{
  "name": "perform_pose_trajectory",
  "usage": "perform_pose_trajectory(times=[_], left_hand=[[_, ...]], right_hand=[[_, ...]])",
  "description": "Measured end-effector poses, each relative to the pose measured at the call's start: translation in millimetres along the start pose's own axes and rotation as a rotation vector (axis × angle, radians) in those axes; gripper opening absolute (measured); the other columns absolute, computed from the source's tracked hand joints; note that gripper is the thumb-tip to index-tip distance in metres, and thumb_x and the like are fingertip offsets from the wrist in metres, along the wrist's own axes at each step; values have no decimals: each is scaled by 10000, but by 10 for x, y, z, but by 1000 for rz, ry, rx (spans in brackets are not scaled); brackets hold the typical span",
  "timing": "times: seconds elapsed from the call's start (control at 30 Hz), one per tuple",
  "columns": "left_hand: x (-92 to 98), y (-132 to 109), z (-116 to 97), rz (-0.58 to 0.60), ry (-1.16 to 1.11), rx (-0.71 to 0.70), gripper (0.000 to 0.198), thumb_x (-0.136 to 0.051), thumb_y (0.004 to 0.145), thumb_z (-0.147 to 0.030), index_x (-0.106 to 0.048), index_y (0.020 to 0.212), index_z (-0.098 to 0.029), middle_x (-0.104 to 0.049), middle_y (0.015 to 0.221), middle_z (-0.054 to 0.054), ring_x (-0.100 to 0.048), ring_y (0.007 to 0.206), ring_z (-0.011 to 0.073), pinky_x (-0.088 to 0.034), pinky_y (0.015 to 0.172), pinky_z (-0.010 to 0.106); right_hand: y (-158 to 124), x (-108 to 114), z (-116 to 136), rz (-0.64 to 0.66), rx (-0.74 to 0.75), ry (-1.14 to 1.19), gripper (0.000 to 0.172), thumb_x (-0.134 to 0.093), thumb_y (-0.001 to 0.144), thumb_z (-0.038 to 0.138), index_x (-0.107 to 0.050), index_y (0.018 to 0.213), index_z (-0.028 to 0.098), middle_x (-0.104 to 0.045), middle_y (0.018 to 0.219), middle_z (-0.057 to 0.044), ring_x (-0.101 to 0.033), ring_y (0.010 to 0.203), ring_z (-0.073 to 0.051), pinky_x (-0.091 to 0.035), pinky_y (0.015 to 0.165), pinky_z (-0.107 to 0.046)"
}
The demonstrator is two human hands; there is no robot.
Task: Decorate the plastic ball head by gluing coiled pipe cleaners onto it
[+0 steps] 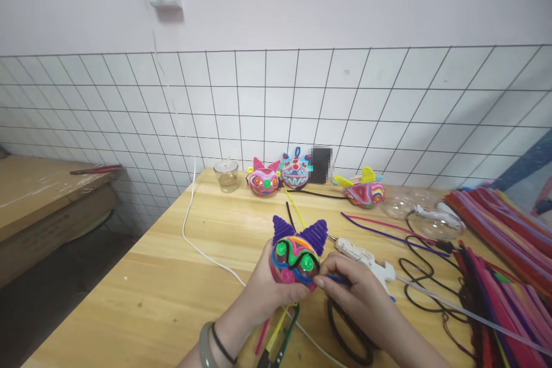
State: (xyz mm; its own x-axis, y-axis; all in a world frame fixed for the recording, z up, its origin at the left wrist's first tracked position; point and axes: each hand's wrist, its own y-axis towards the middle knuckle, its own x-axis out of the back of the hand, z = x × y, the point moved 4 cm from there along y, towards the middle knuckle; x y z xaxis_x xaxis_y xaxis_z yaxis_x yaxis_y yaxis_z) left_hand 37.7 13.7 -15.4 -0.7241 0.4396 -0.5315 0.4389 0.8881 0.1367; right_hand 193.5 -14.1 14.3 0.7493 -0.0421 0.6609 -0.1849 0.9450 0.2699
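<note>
My left hand (pixel 276 290) is wrapped round a clear ball ornament (pixel 295 261) decorated as an animal face, with purple ears, green eyes and a pink nose. Pinched in my right hand (pixel 351 287) is a blue pipe cleaner (pixel 336 279), pressed against the lower right side of the face. Just behind my right hand lies a white hot glue gun (pixel 364 259) with a glue stick in its back. Under my hands is a pair of scissors (pixel 290 328), partly hidden by my left wrist.
A pink-eared ornament (pixel 264 178), a blue ornament (pixel 296 171) and a yellow-finned ornament (pixel 365 191) stand along the back beside a lidded glass cup (pixel 226 175). Bundles of pipe cleaners (pixel 509 293), clear plastic balls (pixel 401 204) and a black cord (pixel 416 264) lie at the right.
</note>
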Motion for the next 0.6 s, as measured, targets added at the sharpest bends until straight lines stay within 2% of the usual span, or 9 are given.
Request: perform_pose_trajectory(times=[0.17,0.3,0.6], left_hand=[[17,15,33,10,71,42,618,-865,552,-232,-566,1089,-171,-698,988,78,-649,895,210,-482,796,306],[31,25,31,-3,93,71,598,-861,555,-225,-579,1079,-165,-702,980,74,-653,891,210,-483,802,299],[10,41,23,-24,40,58,687,-859,557,-203,-536,1163,-179,-699,1009,85,-662,918,224,-497,826,313]], right_hand=[[5,11,29,27,-12,8,178,-547,864,316,-596,723,220,-631,673,6,-579,635,-154,-462,594,-241],[14,14,88,25,-43,40,182,-541,859,293,-574,698,215,-585,612,28,-541,578,-141,-412,528,-226],[4,-63,64,37,-47,30,191,-527,870,281,-541,692,214,-560,629,24,-520,595,-147,-403,548,-235]])
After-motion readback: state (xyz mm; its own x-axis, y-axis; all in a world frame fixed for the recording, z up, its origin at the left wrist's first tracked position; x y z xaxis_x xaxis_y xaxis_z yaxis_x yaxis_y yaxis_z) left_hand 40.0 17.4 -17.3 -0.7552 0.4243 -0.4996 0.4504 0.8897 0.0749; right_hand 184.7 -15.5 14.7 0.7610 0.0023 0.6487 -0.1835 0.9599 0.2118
